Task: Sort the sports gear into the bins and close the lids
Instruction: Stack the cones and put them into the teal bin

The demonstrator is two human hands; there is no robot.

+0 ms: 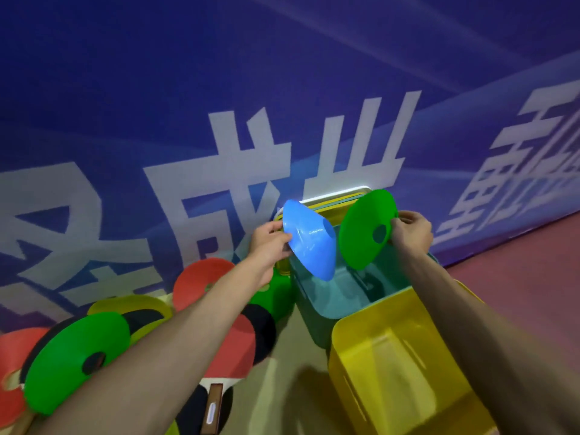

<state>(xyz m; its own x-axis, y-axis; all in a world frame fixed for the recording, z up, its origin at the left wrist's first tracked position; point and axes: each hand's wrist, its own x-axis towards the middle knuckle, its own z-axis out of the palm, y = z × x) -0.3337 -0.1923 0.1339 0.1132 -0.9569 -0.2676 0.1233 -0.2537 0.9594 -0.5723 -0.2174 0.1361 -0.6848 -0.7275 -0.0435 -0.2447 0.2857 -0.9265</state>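
Observation:
My left hand (270, 240) grips the rim of a blue disc cone (310, 240), tilted on edge above the teal bin (317, 312). My right hand (411, 229) pinches the edge of a green disc cone (365, 229), also held on edge over the teal bin. The teal bin stands open and I see nothing inside it. In front of it an open yellow bin (401, 368) also looks bare inside. To the left a heap of gear lies on the floor: a green disc cone (75, 356), red discs (201, 277), a yellow disc (131, 304) and table tennis paddles (238, 346).
A blue banner wall (282, 105) with large white characters stands right behind the bins. Lids, white and yellow (332, 204), lean against it behind the teal bin. Red floor (518, 277) stretches to the right. A wooden paddle handle (213, 406) points toward me at the bottom.

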